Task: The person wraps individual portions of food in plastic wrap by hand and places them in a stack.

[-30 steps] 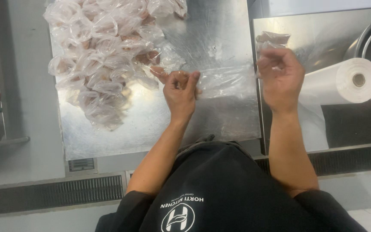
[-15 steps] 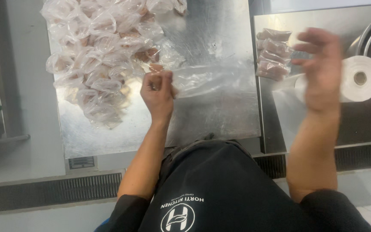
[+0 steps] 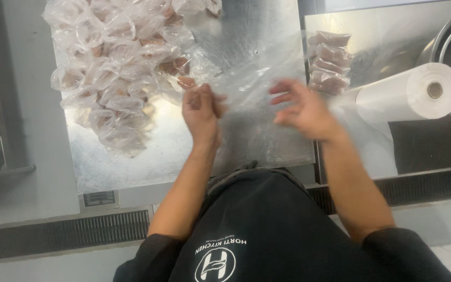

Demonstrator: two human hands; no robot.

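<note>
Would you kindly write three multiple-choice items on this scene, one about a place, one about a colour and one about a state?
1. Where is the pile of filled clear bags?
A. On the steel tray's far left part
B. On the floor
C. Beside the metal bowls

2. What colour is the roll of film?
A. Blue
B. White
C. Black

3. How is the right hand?
A. Clenched in a fist
B. Gripping the roll
C. Open, fingers spread

Answers:
1 A, the pile lies on the tray, left of the left hand.
2 B, the roll looks white.
3 C, its fingers are spread over the clear plastic sheet.
</note>
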